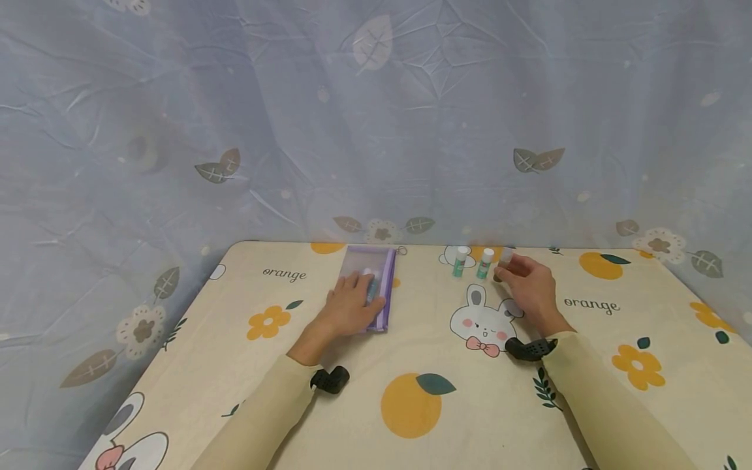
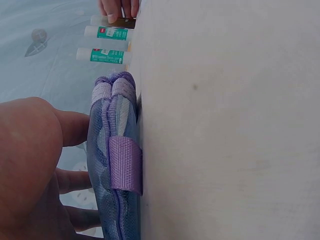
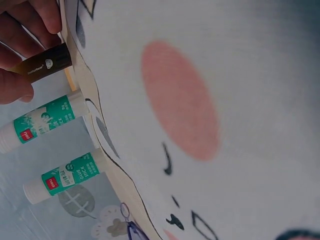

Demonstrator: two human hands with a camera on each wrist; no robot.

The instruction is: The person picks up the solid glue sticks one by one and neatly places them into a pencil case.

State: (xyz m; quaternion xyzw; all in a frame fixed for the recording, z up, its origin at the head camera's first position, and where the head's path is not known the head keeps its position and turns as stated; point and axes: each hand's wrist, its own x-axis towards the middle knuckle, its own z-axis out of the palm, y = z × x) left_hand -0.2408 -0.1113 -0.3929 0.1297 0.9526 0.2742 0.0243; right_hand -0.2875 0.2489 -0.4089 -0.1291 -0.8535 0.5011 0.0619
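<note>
My left hand (image 1: 351, 303) lies over a see-through mesh pouch (image 1: 361, 258) with purple edging, its fingers resting on the top face. Through the mesh shows a tube with a white cap and a blue-green label, partly covered by the hand. At the right, my right hand (image 1: 531, 287) holds an upright dark brown tube (image 3: 49, 64) with a small white logo, thumb against fingers. Its cap looks pale and translucent in the head view. Left of it stand two green-and-white glue sticks, the nearer glue stick (image 1: 484, 264) and the farther glue stick (image 1: 459, 262).
A cream cloth (image 1: 329, 431) printed with oranges, flowers and rabbits covers the table. Behind it hangs a grey-blue curtain (image 1: 376, 130) along the back edge. A small ring (image 1: 402, 250) sits at the pouch's far corner.
</note>
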